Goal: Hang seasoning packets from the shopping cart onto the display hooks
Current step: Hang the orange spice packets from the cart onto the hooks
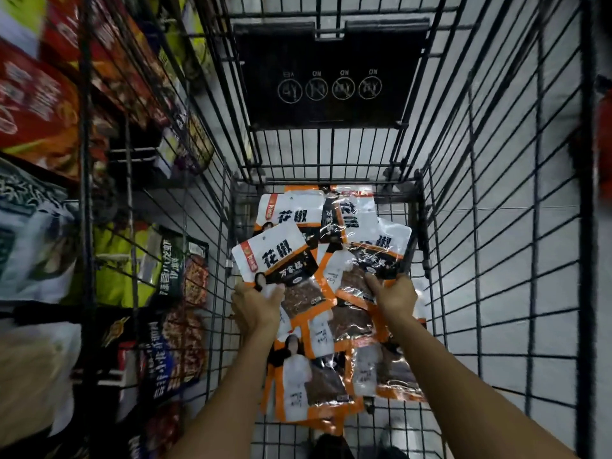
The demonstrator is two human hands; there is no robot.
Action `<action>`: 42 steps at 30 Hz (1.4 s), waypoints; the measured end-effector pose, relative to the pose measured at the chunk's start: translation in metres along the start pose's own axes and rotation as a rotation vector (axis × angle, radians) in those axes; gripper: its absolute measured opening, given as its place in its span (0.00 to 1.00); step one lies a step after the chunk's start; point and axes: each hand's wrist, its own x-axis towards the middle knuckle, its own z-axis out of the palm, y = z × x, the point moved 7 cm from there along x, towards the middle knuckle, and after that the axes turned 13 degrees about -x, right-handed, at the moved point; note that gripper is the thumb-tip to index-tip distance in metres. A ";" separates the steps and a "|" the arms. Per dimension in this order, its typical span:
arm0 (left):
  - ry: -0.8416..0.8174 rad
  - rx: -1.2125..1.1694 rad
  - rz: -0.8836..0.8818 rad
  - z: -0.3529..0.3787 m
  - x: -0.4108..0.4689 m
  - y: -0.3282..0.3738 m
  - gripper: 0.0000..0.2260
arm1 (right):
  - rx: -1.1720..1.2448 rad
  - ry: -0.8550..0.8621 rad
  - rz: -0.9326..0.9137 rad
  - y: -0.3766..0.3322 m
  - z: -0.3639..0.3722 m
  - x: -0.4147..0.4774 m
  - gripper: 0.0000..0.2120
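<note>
Evidently each grip is clamped on a lower edge: left hand (256,306) on the raised packet (275,256), right hand (394,296) on a second packet (374,256). Probable reason: hanging holes (264,237) left clear.

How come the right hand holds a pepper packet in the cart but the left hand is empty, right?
Not right. The left hand is not empty: it holds a lifted pepper packet by its lower edge, while the right hand holds a second pepper packet in the shopping cart. The head view shows this.

On your left, the shelf goods (36,104) are motion-blurred; your forearms (231,392) hide parts of the lower packets (308,389).
</note>
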 end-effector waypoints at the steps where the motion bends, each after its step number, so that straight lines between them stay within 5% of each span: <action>1: 0.015 -0.026 -0.018 -0.001 0.001 0.000 0.31 | 0.001 0.004 0.012 -0.001 0.000 0.001 0.21; 7: 0.087 -0.177 -0.089 -0.011 0.002 0.006 0.28 | 0.005 0.076 0.043 -0.008 -0.007 0.001 0.23; 11: 0.070 -0.400 -0.144 -0.015 0.003 0.013 0.27 | 0.235 -0.042 0.147 0.002 -0.002 -0.001 0.19; 18: -0.209 -0.582 -0.122 -0.016 -0.010 0.028 0.22 | 0.452 -0.125 0.150 0.010 -0.010 -0.024 0.13; 26: -0.276 -0.573 -0.105 -0.067 -0.057 0.043 0.28 | 0.454 -0.097 0.046 0.002 -0.055 -0.072 0.10; 34: -0.226 -0.670 0.070 -0.176 -0.139 0.083 0.22 | 0.316 -0.080 -0.286 -0.046 -0.134 -0.154 0.10; 39: -0.119 -0.756 0.163 -0.258 -0.197 0.092 0.30 | 0.252 -0.204 -0.581 -0.091 -0.185 -0.222 0.05; 42: 0.031 -0.750 0.248 -0.316 -0.246 0.092 0.26 | 0.228 -0.292 -0.765 -0.119 -0.212 -0.274 0.04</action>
